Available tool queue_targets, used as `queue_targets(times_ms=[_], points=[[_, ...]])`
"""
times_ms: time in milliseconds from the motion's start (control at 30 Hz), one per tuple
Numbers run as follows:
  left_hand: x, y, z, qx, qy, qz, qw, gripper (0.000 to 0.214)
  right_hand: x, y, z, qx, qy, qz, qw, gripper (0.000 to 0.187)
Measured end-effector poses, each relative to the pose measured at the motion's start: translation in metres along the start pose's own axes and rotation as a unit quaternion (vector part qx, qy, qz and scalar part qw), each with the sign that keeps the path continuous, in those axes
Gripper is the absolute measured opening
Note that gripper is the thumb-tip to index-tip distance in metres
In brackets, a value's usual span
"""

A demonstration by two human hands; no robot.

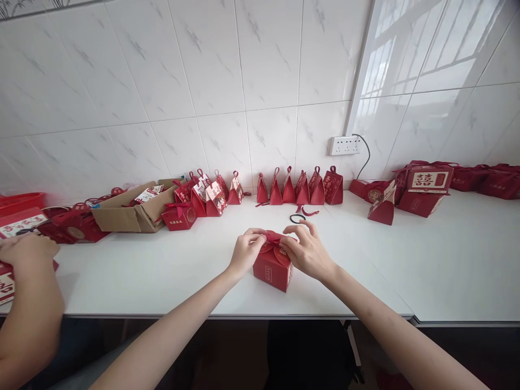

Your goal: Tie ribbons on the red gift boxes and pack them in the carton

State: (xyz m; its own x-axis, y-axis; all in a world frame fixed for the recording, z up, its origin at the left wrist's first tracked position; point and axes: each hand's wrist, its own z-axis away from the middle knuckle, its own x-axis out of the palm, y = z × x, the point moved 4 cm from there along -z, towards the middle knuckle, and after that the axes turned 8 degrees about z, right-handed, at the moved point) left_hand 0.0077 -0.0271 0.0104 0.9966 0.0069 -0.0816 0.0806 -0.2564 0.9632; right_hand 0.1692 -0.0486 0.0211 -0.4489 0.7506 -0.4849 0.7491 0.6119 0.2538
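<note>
A red gift box point(271, 271) with gold print stands upright on the white table in front of me. Across its top runs a red ribbon point(273, 236), tied or folded into a bow shape. My left hand point(246, 253) pinches the ribbon's left side between thumb and forefinger. From the other side, my right hand point(307, 252) grips the ribbon with thumb and forefinger, its other fingers raised. Part of the bow is hidden behind my fingertips. Just beyond my right hand lie a black hair tie point(298, 219) and a loose strip of red ribbon point(310, 212).
Several small triangular red boxes point(301, 189) line the tiled wall. To the left stand a cardboard carton point(122, 215) and a small red box point(179, 216). More red boxes point(422, 200) are stacked at right, near a power strip point(344, 145). At far left, a co-worker's arm point(32, 303) reaches over the table.
</note>
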Motion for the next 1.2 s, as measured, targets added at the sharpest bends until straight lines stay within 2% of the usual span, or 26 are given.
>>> queue_targets(times_ms=[167,333,400,500,633,800,867,967,1100,1200], points=[[-0.004,0.001,0.005,0.025,0.006,-0.048,0.999,0.025,0.004,0.008,0.009,-0.001,-0.036,-0.023,0.999,0.023],[-0.004,0.000,0.005,0.016,0.015,-0.061,0.998,0.023,-0.002,0.007,0.011,-0.027,-0.053,-0.062,0.996,0.022],[-0.003,0.000,0.004,0.011,0.014,-0.063,0.998,0.020,-0.005,0.007,0.009,0.009,-0.061,-0.090,0.994,0.019],[-0.002,0.000,0.001,0.009,0.015,-0.068,0.998,0.021,-0.006,0.009,0.007,0.115,-0.090,-0.136,0.980,0.027],[0.001,0.002,-0.001,0.013,0.014,-0.073,0.997,0.021,-0.001,0.006,0.005,0.241,-0.145,-0.169,0.945,0.029],[0.005,0.003,0.001,0.029,0.007,-0.063,0.998,0.020,0.004,0.000,0.002,0.316,-0.189,-0.199,0.908,0.013],[0.005,0.003,0.004,0.033,0.015,-0.059,0.998,0.021,0.005,0.002,0.001,0.346,-0.211,-0.231,0.885,0.010],[0.004,0.001,0.008,0.037,0.038,-0.053,0.997,0.020,0.008,0.009,0.000,0.397,-0.252,-0.294,0.832,0.012],[0.003,-0.005,0.011,0.047,0.076,-0.037,0.995,0.020,0.009,0.015,-0.002,0.414,-0.311,-0.368,0.772,0.019],[0.003,-0.008,0.013,0.058,0.102,-0.024,0.993,0.021,0.008,0.018,-0.001,0.425,-0.331,-0.372,0.756,0.021]])
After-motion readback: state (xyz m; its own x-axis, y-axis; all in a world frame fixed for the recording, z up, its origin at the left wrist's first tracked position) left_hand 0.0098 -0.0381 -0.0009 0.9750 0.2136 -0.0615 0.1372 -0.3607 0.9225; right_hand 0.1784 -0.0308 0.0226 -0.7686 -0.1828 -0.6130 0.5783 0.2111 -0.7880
